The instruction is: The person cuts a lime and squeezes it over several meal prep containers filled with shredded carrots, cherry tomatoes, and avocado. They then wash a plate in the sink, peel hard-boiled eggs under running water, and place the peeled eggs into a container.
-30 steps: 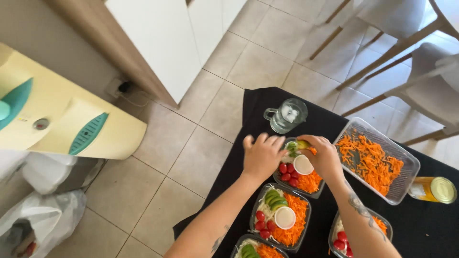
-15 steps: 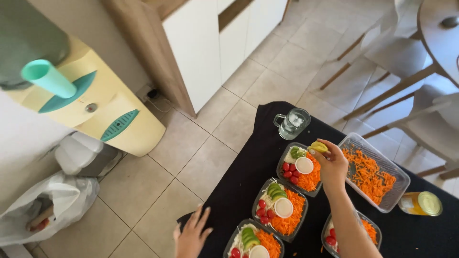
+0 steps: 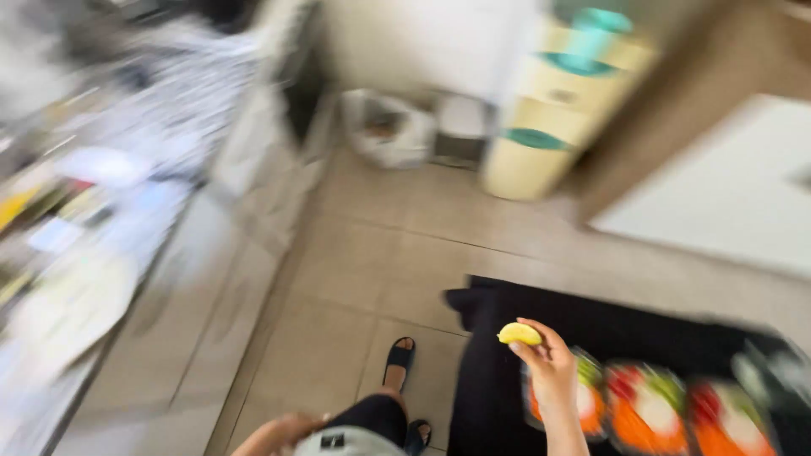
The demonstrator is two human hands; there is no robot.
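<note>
Since the earlier frame the view has swung round toward the floor and a blurred counter on the left, and the right hand (image 3: 553, 369) has lifted away from the food trays (image 3: 646, 405). Its fingers now pinch a small yellow wedge (image 3: 519, 333), raised above the near edge of the black-covered desk (image 3: 498, 371). At the bottom edge, the left hand (image 3: 279, 432) hangs low by the hip; whether it is open or closed cannot be told. A sandalled foot (image 3: 399, 355) stands on the tiled floor (image 3: 338, 279).
</note>
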